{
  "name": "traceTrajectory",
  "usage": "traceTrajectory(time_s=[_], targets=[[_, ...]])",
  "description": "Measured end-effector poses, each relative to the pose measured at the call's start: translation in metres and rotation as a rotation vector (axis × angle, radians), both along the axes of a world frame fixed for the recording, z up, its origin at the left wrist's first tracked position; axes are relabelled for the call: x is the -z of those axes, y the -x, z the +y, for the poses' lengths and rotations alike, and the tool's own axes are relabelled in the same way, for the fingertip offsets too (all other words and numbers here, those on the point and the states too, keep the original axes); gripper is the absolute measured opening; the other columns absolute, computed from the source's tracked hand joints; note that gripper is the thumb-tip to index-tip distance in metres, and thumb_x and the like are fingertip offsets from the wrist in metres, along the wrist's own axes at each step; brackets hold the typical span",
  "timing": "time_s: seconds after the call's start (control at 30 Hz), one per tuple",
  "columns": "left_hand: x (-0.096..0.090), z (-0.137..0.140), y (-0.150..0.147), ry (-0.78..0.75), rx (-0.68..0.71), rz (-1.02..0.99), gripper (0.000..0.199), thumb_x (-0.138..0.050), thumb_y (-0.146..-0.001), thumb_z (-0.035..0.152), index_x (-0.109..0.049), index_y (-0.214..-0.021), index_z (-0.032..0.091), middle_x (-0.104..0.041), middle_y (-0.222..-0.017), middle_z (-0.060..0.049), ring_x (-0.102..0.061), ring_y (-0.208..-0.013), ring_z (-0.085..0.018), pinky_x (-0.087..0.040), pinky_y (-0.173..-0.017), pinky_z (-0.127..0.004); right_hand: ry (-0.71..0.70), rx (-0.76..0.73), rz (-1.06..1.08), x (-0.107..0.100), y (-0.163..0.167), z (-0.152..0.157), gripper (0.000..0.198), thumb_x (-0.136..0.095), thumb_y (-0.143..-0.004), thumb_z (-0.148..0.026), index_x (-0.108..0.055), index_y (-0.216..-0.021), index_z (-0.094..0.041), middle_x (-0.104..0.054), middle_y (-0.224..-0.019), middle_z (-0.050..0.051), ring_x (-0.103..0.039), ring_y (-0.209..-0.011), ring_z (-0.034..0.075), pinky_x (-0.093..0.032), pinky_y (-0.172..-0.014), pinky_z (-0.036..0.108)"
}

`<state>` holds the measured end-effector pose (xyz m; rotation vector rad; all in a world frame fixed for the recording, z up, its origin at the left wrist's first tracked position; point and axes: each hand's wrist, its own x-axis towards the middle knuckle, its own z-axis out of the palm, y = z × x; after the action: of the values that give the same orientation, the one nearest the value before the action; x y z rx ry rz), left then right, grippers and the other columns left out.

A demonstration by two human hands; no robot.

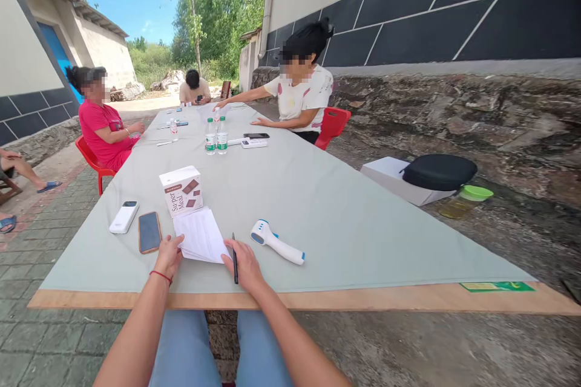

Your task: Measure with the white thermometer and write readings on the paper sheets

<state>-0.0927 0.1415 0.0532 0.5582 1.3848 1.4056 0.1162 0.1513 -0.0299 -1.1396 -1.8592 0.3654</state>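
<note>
A small stack of printed white paper (pixel 203 234) is tilted up on the table between my hands, its far edge against a white and brown box (pixel 181 191) marked "Super Meal". My left hand (pixel 169 256), with a red cord at the wrist, grips the left edge of the sheets. My right hand (pixel 247 266) keeps a black pen (pixel 235 260) among its fingers, and its thumb side touches the sheets' lower right corner. Left of the paper lie a phone (pixel 149 233) in a brown case and a white power bank (pixel 124 217). A white and blue infrared thermometer (pixel 278 243) rests to the right.
Water bottles (pixel 222 136) and more phones (pixel 256 135) stand farther along the cloth-covered table (pixel 354 242). People sit at its left side, right side and far end. Right of the table are a black case (pixel 439 172) on a white box (pixel 385 178) and a green-lidded container (pixel 474 193).
</note>
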Motion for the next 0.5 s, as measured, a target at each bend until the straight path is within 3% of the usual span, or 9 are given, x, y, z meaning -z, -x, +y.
traceTrajectory(time_s=[0.1,0.2,0.4,0.5], targets=[[0.002,0.002,-0.004,0.017,0.076,0.012,0.034,-0.076,-0.063,0.012,-0.061,-0.094,0.009,-0.071,-0.083,-0.013,-0.07,-0.078,-0.025,-0.056,-0.07,-0.035,0.015,-0.008,0.044,-0.001,0.001,0.001,0.025,-0.051,-0.086,-0.028,-0.058,-0.109,-0.022,-0.068,-0.104,0.008,-0.061,-0.099,0.025,-0.048,-0.09,0.042],[0.004,-0.001,-0.009,0.014,0.116,0.026,0.036,-0.075,-0.055,0.004,-0.062,-0.088,0.011,-0.072,-0.08,-0.01,-0.07,-0.075,-0.024,-0.056,-0.07,-0.037,0.063,-0.017,0.13,-0.002,0.001,0.001,0.026,-0.053,-0.084,-0.03,-0.059,-0.107,-0.021,-0.069,-0.104,0.009,-0.062,-0.1,0.026,-0.049,-0.09,0.044],[-0.006,-0.027,-0.021,-0.057,0.199,0.003,0.051,-0.079,-0.052,0.019,-0.06,-0.1,0.012,-0.072,-0.095,-0.012,-0.07,-0.085,-0.028,-0.055,-0.078,-0.041,0.249,-0.06,0.591,-0.01,-0.005,-0.002,0.033,-0.055,-0.084,-0.042,-0.051,-0.11,-0.021,-0.065,-0.119,0.014,-0.063,-0.11,0.027,-0.05,-0.093,0.045],[-0.006,-0.048,-0.022,-0.15,0.243,0.088,0.062,-0.078,-0.058,0.031,-0.055,-0.113,0.013,-0.069,-0.108,-0.014,-0.068,-0.095,-0.029,-0.053,-0.085,-0.042,0.335,-0.096,0.811,-0.013,-0.01,-0.001,0.034,-0.059,-0.081,-0.046,-0.048,-0.102,-0.022,-0.067,-0.116,0.016,-0.067,-0.102,0.027,-0.052,-0.089,0.044]])
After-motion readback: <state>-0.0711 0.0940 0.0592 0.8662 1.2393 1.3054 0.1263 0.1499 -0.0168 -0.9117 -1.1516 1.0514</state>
